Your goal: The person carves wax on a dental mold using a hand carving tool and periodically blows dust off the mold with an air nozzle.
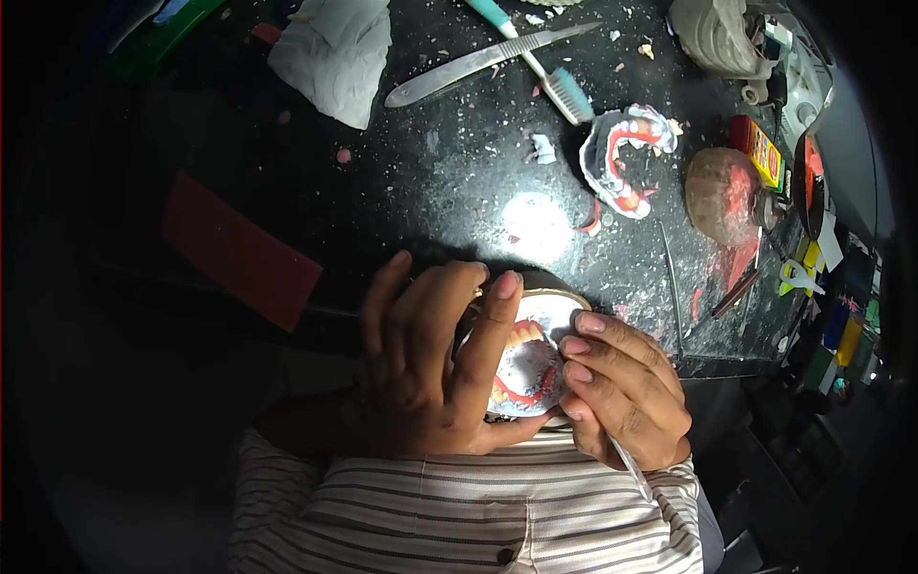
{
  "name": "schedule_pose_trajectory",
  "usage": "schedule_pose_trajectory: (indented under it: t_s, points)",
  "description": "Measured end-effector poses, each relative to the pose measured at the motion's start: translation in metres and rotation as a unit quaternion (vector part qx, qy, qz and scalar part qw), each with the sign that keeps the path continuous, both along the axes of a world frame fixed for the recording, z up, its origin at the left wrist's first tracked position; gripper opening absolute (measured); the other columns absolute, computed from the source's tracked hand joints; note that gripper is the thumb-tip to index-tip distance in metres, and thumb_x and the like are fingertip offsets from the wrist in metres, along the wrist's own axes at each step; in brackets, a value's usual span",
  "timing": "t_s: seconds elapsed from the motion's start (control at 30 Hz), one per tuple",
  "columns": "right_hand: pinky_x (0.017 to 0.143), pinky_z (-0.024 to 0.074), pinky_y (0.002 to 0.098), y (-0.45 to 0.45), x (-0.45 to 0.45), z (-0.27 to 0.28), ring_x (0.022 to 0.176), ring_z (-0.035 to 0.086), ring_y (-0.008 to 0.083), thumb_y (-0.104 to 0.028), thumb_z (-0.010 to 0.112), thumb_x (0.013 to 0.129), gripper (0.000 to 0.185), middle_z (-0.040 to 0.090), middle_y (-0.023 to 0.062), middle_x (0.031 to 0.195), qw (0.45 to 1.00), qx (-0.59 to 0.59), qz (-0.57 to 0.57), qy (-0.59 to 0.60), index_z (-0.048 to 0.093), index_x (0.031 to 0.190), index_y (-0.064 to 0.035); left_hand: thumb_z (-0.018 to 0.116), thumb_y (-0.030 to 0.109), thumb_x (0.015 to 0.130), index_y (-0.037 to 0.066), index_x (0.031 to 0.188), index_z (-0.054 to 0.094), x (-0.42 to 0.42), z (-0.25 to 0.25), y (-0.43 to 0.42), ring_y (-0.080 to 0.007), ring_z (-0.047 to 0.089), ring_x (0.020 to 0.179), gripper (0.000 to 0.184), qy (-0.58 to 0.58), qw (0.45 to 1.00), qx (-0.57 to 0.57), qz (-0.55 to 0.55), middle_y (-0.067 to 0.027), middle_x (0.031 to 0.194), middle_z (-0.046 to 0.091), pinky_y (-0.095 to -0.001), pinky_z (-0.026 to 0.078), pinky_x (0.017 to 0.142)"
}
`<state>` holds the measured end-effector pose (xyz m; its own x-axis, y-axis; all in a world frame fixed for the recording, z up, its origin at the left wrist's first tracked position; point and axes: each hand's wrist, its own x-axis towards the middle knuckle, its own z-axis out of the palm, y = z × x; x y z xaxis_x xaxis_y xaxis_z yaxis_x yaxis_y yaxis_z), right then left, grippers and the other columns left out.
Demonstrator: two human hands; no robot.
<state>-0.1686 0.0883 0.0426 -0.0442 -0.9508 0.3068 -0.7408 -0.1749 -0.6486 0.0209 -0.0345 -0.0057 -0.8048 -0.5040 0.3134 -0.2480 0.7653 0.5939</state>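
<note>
A round metal-rimmed dental flask sits close to my body at the table's front edge. White plaster fills it, with a denture arch of red wax and several teeth set in it. My left hand grips the flask's left side, its thumb below and its fingers over the far rim. My right hand is closed around a thin metal hand tool, whose handle sticks out below the palm. The tool's working tip is hidden behind the fingers at the flask's right side.
Beyond the flask lie a second plaster cast with red wax, a toothbrush and a plaster knife. A red wax sheet lies at left, crumpled grey material behind. At right are a glass spirit lamp, a yellow-red box and a thin probe.
</note>
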Motion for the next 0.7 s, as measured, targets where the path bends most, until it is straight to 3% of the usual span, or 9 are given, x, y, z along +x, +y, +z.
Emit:
schedule_pose_trajectory:
  t_s: [0.53, 0.7]
  points:
    - [0.086, 0.0680, 0.0481, -0.007, 0.010, -0.011, 0.102, 0.079, 0.0408, -0.002, 0.085, 0.080, 0.024, 0.078, 0.0217, 0.097, 0.997, -0.062, -0.025, 0.040, 0.078, 0.100, 0.0096, 0.089, 0.062, 0.068, -0.002, 0.150, 0.049, 0.000, 0.002, -0.001, -0.0370, 0.055, 0.124, 0.112, 0.004, 1.000, 0.019, 0.008, -0.0243, 0.138, 0.052, -0.0687, 0.037, 0.111]
    - [0.088, 0.0671, 0.0450, -0.013, 0.010, 0.002, 0.102, 0.079, 0.0399, 0.001, 0.083, 0.079, 0.025, 0.079, 0.0230, 0.099, 0.999, -0.015, -0.038, 0.036, 0.078, 0.102, 0.0107, 0.090, 0.060, 0.066, -0.002, 0.151, 0.049, -0.002, 0.007, -0.001, -0.0385, 0.054, 0.127, 0.113, -0.001, 0.999, 0.039, 0.010, -0.0246, 0.140, 0.051, -0.0692, 0.036, 0.111]
